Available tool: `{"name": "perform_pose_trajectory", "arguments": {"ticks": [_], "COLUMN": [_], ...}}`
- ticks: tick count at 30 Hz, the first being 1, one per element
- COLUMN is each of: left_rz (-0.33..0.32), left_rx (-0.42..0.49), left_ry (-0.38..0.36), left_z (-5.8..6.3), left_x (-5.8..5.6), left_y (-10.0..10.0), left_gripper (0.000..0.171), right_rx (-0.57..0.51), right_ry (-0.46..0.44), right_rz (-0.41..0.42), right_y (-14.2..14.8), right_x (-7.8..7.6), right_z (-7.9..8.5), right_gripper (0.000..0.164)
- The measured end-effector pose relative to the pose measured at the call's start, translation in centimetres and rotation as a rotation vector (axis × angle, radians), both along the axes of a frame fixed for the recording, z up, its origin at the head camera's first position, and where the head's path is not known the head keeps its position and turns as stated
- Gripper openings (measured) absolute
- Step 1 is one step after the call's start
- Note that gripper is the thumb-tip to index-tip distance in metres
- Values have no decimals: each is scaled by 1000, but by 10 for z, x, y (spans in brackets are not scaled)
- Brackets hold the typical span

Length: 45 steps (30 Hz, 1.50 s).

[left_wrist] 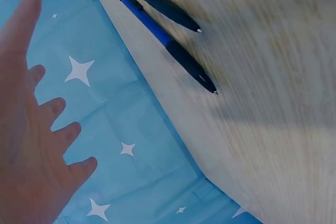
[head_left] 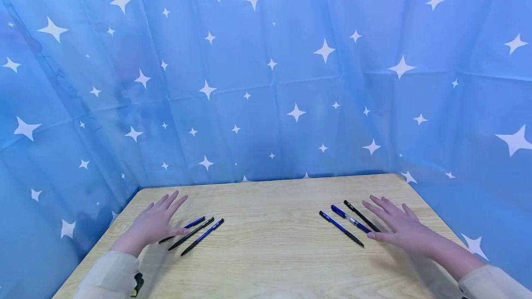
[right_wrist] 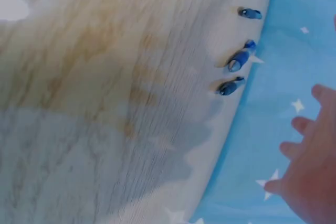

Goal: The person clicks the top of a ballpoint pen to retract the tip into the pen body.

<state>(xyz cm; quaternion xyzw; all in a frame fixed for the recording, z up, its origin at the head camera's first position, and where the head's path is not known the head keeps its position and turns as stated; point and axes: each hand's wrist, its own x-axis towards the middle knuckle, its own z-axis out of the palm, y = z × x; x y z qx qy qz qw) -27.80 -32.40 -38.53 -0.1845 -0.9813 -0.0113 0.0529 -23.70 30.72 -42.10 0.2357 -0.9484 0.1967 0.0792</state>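
My left hand (head_left: 154, 223) is spread over the left side of the table, its fingers straight. Three pens lie slanted beside it: a blue pen with a black grip (head_left: 203, 236), a black pen (head_left: 192, 233) and another blue one (head_left: 195, 222), partly behind the thumb. On the right side, my right hand (head_left: 404, 233) also has its fingers stretched out and holds nothing. Near its thumb lie a blue pen with a black grip (head_left: 341, 229), a blue pen with a clear section (head_left: 351, 219) and a black pen (head_left: 362, 217). The left wrist view shows two pens from the left group.
The light wood table (head_left: 266, 253) spans the front, with bare wood between the two pen groups. A blue curtain with white stars (head_left: 257, 77) hangs behind it and along both sides. Something small and dark (head_left: 138, 284) shows at the left cuff.
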Motion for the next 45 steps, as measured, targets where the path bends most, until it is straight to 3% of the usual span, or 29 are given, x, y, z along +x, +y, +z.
{"name": "perform_pose_trajectory", "arguments": {"ticks": [4, 10, 16, 21, 26, 32, 37, 45], "left_rz": [-32, -57, -15, -43, -80, 0, 41, 1], "left_rx": [22, 74, 179, 268, 310, 360, 340, 316], "left_ry": [-5, -44, -224, -405, -493, -582, -620, -648], "left_z": [2, 1, -4, -7, -8, -11, -17, -25], "left_x": [-7, -22, -35, -41, -46, -52, -55, -60], "left_y": [1, 4, 6, 1, -2, 1, 0, -4], "left_gripper": [105, 99, 89, 70, 52, 44, 44, 53], "right_rx": [-100, -194, -218, -236, -296, -407, -407, -354], "right_ry": [-32, -179, -302, -418, -546, -707, -724, -683], "right_rz": [77, 167, 205, 266, 343, 422, 454, 491], "right_y": [-5, -16, -25, -31, -36, -41, -46, -50], "right_x": [3, 8, 15, 16, 16, 14, 14, 13], "right_z": [1, 8, 16, 17, 15, 12, 9, 4], "right_gripper": [73, 68, 57, 44, 37, 37, 37, 34]}}
